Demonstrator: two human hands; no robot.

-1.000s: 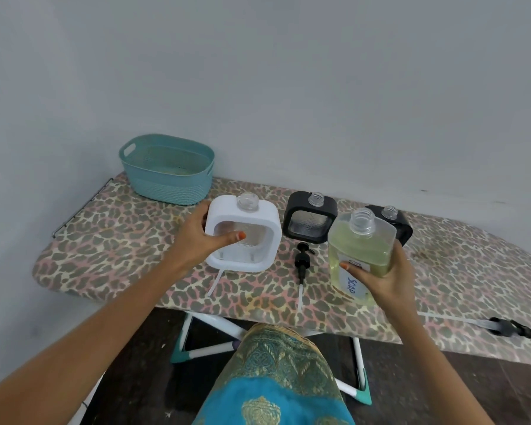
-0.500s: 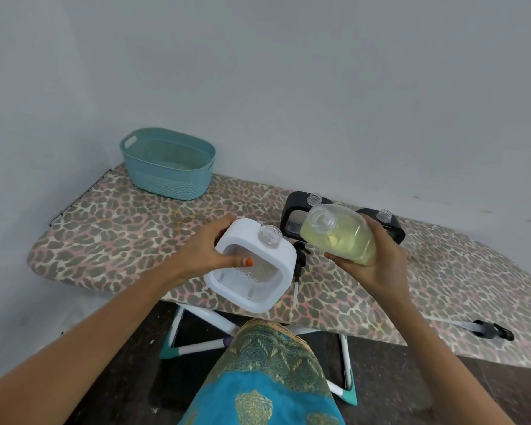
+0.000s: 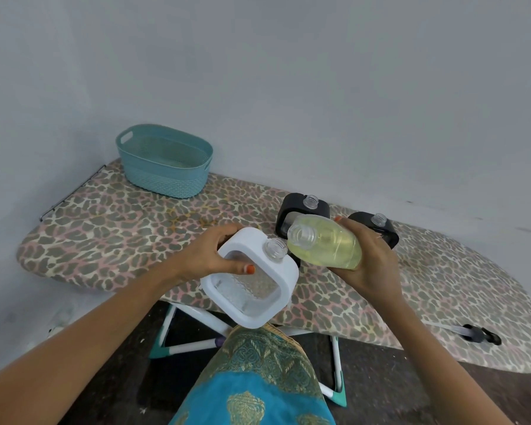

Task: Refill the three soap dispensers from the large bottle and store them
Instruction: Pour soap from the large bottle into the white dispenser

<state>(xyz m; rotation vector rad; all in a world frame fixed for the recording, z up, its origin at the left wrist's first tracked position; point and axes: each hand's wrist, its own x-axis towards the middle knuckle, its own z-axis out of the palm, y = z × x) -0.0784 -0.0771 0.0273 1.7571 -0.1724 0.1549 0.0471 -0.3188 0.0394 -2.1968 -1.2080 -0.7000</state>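
Basket: I count one teal basket (image 3: 163,176), standing at the far left corner of the ironing board (image 3: 105,228).
Left hand: my view shows the left hand (image 3: 212,256) gripping the one white dispenser (image 3: 284,273) by its top corner. The dispenser is held tilted over the board's near edge, neck uncapped.
Large bottle: one large bottle (image 3: 328,246) of yellow liquid, tipped sideways. Its open mouth is just beside the white dispenser's neck; I cannot tell whether they touch.
Right hand: the right hand (image 3: 371,265) is clamped round the bottle's body.
Black dispensers: I count two, upright and uncapped on the board: the first black dispenser (image 3: 295,204) behind the bottle, the second black dispenser (image 3: 391,234) behind the right hand.
Pump: one black pump (image 3: 482,335), lying at the right near edge.
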